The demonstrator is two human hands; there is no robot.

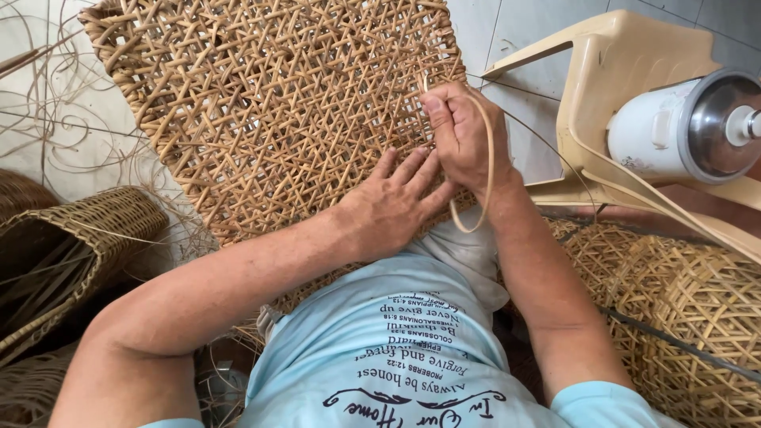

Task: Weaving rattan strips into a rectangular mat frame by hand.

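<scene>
The largest thing before me is a woven rattan panel [269, 103], an open lattice of pale tan strips, lying across my lap and reaching away over the light tiled floor [507, 32]. To my right stands a beige plastic chair [610, 63], and on its seat lies a white cylindrical appliance [682, 127] on its side, its shiny metal end toward me; I cannot see what is inside it. Below the chair, at my right side, sit woven baskets [697, 317] of the same lattice; their openings are turned away, so I cannot tell their contents. At my left a darker, tightly woven basket [71, 238] lies tipped over, its mouth in shadow with a few loose strips [63, 127] trailing across it, and more loose strips curl over the floor beyond. My left hand [392, 208] lies flat and open on the near edge of the panel, fingers spread and pressing the weave down, holding nothing. My right hand [461, 135] is just beside it, fingertips touching the panel, its grip closed by thumb and forefinger on a thin rattan strip [485, 170]. From that pinch the strip arcs out to the right of my wrist, loops down and curls back toward the panel's edge below my left fingers.
</scene>
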